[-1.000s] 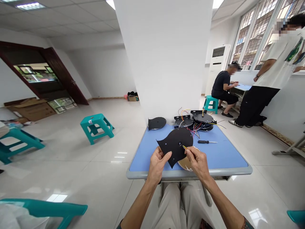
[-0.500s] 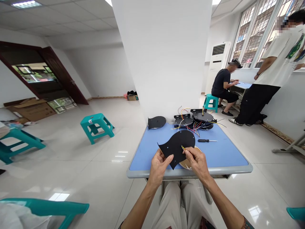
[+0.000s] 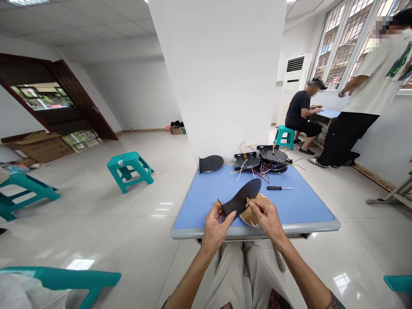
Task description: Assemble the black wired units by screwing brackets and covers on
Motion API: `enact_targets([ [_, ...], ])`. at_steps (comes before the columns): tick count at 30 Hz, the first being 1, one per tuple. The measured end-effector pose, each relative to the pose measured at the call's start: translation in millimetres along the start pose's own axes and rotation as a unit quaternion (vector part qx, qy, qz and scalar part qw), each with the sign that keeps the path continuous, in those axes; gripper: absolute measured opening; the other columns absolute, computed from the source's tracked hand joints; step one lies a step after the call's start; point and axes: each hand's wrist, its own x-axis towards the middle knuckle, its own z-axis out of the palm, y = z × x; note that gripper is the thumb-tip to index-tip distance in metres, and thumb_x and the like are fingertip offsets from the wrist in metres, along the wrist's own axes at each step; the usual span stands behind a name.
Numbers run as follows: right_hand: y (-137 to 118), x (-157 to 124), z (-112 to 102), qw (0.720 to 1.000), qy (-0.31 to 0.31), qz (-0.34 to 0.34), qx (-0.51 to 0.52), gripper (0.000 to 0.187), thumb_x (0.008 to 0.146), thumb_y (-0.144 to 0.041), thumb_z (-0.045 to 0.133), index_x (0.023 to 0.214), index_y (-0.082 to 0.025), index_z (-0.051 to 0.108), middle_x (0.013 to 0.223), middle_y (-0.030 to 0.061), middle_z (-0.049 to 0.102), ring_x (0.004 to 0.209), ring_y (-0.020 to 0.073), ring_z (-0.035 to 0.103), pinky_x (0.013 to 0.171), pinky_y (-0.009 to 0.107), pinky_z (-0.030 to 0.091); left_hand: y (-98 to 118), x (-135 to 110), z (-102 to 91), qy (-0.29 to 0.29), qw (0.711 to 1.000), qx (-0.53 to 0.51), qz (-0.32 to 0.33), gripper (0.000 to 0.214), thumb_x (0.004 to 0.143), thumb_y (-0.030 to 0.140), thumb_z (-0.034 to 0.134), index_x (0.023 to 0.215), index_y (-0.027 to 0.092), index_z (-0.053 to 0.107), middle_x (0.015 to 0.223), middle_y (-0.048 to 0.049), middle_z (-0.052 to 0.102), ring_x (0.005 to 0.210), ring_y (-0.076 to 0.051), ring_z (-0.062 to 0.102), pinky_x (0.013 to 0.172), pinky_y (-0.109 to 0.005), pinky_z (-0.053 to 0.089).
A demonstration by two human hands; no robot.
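One black plate (image 3: 241,198) sits clamped in the left hand (image 3: 215,229), the right hand (image 3: 267,219) pinching yellow wire (image 3: 248,200)

A plain, office-like room set up as a workroom: suspended ceiling tiles (image 3: 96,21) above a glossy tile floor (image 3: 96,206), tall grilled windows (image 3: 341,47) and a floor-standing air conditioner (image 3: 294,81). Teal plastic stools (image 3: 128,169) and cardboard boxes (image 3: 40,148) stand about, and a blue-topped counter (image 3: 289,206) carries wired black discs (image 3: 270,156) and a screwdriver (image 3: 279,188).
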Motion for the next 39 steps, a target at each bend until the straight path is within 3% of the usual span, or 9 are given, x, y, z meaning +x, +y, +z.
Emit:
enact_targets([
  [5, -7.6, 0.3, -5.5, 0.999, 0.001, -0.012, -0.052, 0.036, 0.086, -0.047, 0.052, 0.07, -0.019, 0.068, 0.054, -0.0018, 0.046, 0.051, 0.0129, 0.037, 0.051, 0.027, 0.028, 0.1, -1.9, -1.0, -0.001, 0.992, 0.103, 0.071, 0.017, 0.084, 0.031, 0.069, 0.08, 0.02, 0.056, 0.073, 0.0026, 0.059, 0.064, -0.011, 0.047, 0.063, -0.023, 0.042],
  [13, -11.6, 1.7, -14.4, 0.998, -0.043, 0.004, -0.049, 0.038, 0.085, -0.05, 0.051, 0.067, -0.019, 0.064, 0.058, 0.0004, 0.05, 0.056, 0.015, 0.043, 0.054, 0.028, 0.033, 4.0, 0.6, -6.2, -0.064, 0.965, 0.184, 0.175, 0.006, 0.091, 0.024, 0.061, 0.086, 0.021, 0.061, 0.085, -0.0015, 0.069, 0.067, -0.012, 0.049, 0.065, -0.024, 0.041],
  [23, -18.9, 3.0, -19.1, 0.996, -0.086, 0.014, -0.024, 0.037, 0.084, -0.048, 0.052, 0.061, -0.019, 0.055, 0.055, -0.0005, 0.049, 0.053, 0.0132, 0.042, 0.053, 0.027, 0.031, 2.3, -0.1, -10.3, -0.084, 0.955, 0.195, 0.208, 0.007, 0.092, 0.016, 0.06, 0.094, 0.022, 0.064, 0.086, -0.0009, 0.069, 0.068, -0.013, 0.048, 0.064, -0.024, 0.041],
  [27, -14.8, 3.7, -19.7, 0.992, -0.107, 0.052, 0.047, 0.033, 0.08, -0.047, 0.055, 0.061, -0.019, 0.055, 0.051, -0.0021, 0.046, 0.05, 0.0117, 0.039, 0.05, 0.027, 0.028, 5.6, -0.6, -11.7, -0.11, 0.941, 0.201, 0.247, 0.014, 0.091, 0.01, 0.059, 0.096, 0.022, 0.063, 0.085, -0.002, 0.068, 0.07, -0.014, 0.051, 0.062, -0.024, 0.042],
  [31, -8.0, 3.7, -20.9, 0.978, -0.134, 0.097, 0.125, 0.037, 0.077, -0.052, 0.062, 0.061, -0.019, 0.055, 0.047, -0.0061, 0.035, 0.045, 0.0082, 0.027, 0.047, 0.026, 0.019, 8.9, 1.1, -15.5, -0.133, 0.934, 0.206, 0.259, 0.019, 0.087, 0.003, 0.057, 0.087, 0.022, 0.057, 0.087, -0.0034, 0.07, 0.072, -0.014, 0.054, 0.061, -0.025, 0.043],
  [36, -3.5, 4.3, -21.4, 0.959, -0.157, 0.13, 0.196, 0.042, 0.077, -0.055, 0.067, 0.06, -0.019, 0.055, 0.043, -0.0087, 0.028, 0.042, 0.0058, 0.018, 0.044, 0.026, 0.013, 11.9, 3.7, -17.8, -0.167, 0.905, 0.228, 0.319, 0.032, 0.079, -0.008, 0.05, 0.09, 0.022, 0.054, 0.098, -0.0046, 0.075, 0.076, -0.016, 0.055, 0.06, -0.026, 0.042],
  [39, -2.8, 4.8, -21.3, 0.95, -0.139, 0.159, 0.23, 0.04, 0.073, -0.053, 0.072, 0.062, -0.018, 0.058, 0.04, -0.0101, 0.027, 0.039, 0.0043, 0.016, 0.042, 0.025, 0.01, 11.0, 3.7, -16.0, -0.163, 0.913, 0.216, 0.306, 0.029, 0.081, -0.006, 0.052, 0.085, 0.022, 0.05, 0.098, -0.0047, 0.076, 0.078, -0.015, 0.058, 0.062, -0.026, 0.043],
])
